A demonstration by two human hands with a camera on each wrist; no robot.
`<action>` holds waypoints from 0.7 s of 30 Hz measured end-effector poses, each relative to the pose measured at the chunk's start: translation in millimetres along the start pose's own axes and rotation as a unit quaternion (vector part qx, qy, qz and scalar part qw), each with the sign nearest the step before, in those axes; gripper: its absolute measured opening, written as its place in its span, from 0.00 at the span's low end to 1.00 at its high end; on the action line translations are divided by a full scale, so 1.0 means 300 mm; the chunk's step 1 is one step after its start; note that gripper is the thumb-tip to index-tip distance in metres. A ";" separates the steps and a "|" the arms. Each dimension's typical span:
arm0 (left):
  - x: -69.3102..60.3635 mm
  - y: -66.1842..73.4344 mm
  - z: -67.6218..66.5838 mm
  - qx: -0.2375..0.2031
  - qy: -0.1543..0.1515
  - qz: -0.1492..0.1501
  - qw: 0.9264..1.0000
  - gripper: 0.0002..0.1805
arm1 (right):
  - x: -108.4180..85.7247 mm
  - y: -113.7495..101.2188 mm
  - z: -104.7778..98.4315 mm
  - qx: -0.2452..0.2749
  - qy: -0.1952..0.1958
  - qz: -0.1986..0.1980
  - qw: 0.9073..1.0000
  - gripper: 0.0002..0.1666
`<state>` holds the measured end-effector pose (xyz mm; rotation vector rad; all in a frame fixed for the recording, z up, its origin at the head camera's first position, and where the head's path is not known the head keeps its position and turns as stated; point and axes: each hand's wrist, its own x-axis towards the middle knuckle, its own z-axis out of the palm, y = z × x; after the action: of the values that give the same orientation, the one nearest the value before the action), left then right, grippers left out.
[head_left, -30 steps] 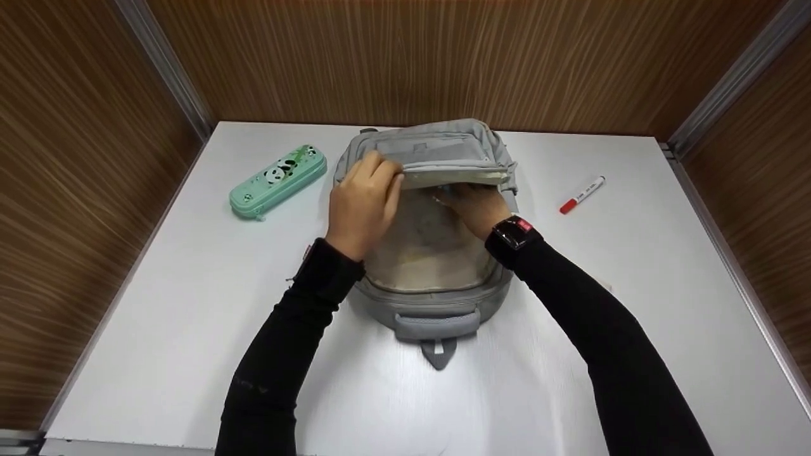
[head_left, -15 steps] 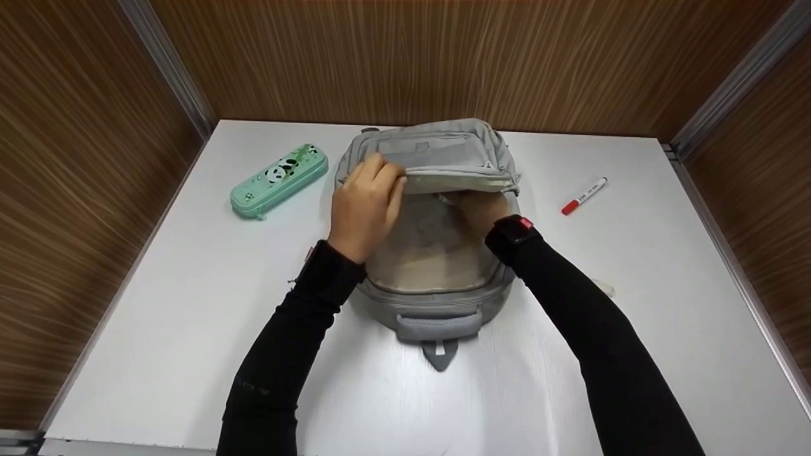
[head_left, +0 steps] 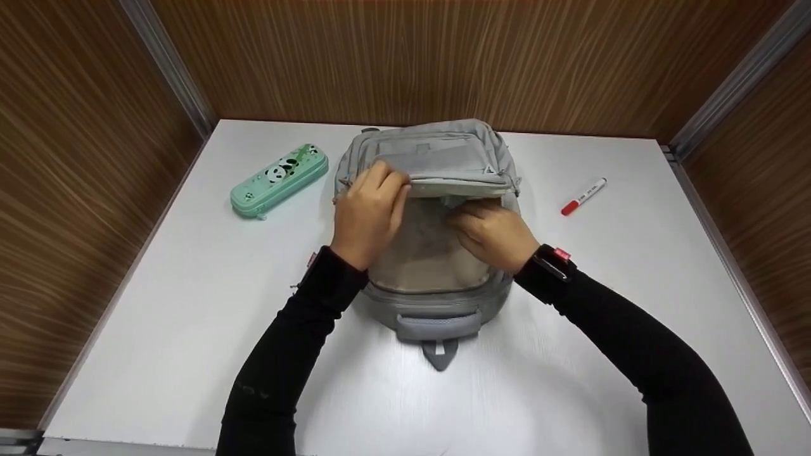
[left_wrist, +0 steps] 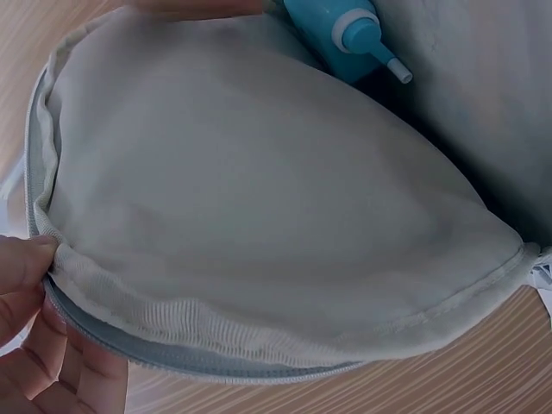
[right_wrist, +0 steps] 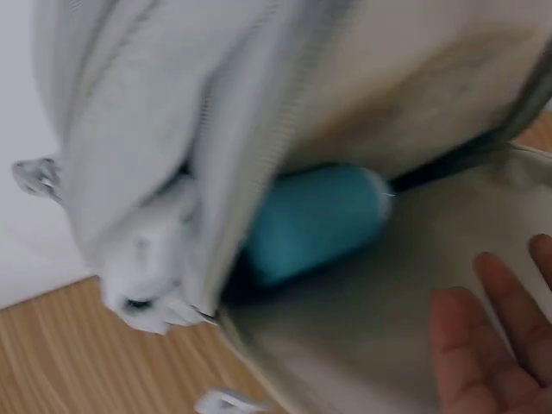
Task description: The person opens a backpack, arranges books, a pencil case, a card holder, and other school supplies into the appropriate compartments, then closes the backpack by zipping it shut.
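A grey backpack (head_left: 437,145) lies on the table with its main compartment unzipped. My left hand (head_left: 367,215) pinches the zippered edge of the raised flap (left_wrist: 259,172) between thumb and fingers, as the left wrist view shows. Inside lies a teal bottle (left_wrist: 332,34) with a white band and a narrow, pale-tipped spout. In the right wrist view the bottle (right_wrist: 319,220) is partly hidden by the flap's edge. My right hand (head_left: 497,234) is at the opening, its fingertips under the flap in the head view. Its fingers (right_wrist: 461,345) are spread, apart from the bottle, and hold nothing.
A mint green pencil case (head_left: 279,180) with pandas lies left of the backpack. To the right is a white marker (head_left: 583,196) with a red cap. Wood-grain panels (head_left: 405,57) wall the white table (head_left: 190,354) at the back and sides.
My right hand has drawn back from deep under the flap, toward me and slightly right. My left hand and the flap's edge have sunk a little. The pencil case and marker stay put.
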<state>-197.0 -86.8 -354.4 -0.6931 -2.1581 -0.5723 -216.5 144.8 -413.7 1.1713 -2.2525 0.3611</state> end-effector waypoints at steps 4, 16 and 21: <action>-0.003 0.004 -0.001 0.002 0.003 0.003 1.000 0.06 | 0.045 -0.070 -0.085 0.037 0.111 -0.090 0.989 0.10; -0.024 -0.004 -0.002 -0.022 -0.010 0.024 0.999 0.05 | 0.062 -0.002 -0.172 -0.058 0.067 0.081 0.993 0.17; -0.023 -0.019 -0.006 -0.043 -0.049 0.045 0.997 0.05 | 0.043 0.000 -0.167 -0.060 0.061 0.088 0.992 0.12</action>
<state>-196.1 -94.0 -359.7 -0.8778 -2.1889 -0.5974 -204.3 160.1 -365.7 0.8686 -2.2430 0.3501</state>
